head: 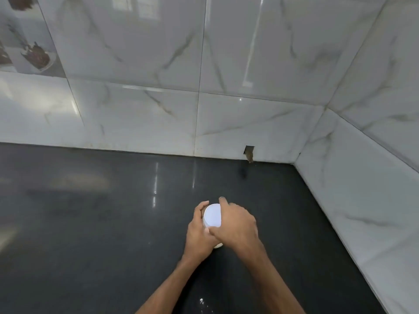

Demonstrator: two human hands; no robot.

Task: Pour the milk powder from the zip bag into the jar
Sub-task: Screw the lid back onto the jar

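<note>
Specks of white powder (201, 302) are lying on the dark counter (90, 223) between the forearms at the bottom edge. Farther out, the left hand (199, 234) is wrapping round the jar (218, 245), which is standing on the counter. The right hand (238, 225) is gripping the white lid (212, 215) from above, fingers curling over its rim. Whether the lid is going on or coming off, I cannot tell. A hard twist could end up tipping the jar or skidding it on the glossy stone, spilling powder. Both hands are covering nearly all of the jar, so its fill is hidden, and the zip bag is nowhere in view.
</note>
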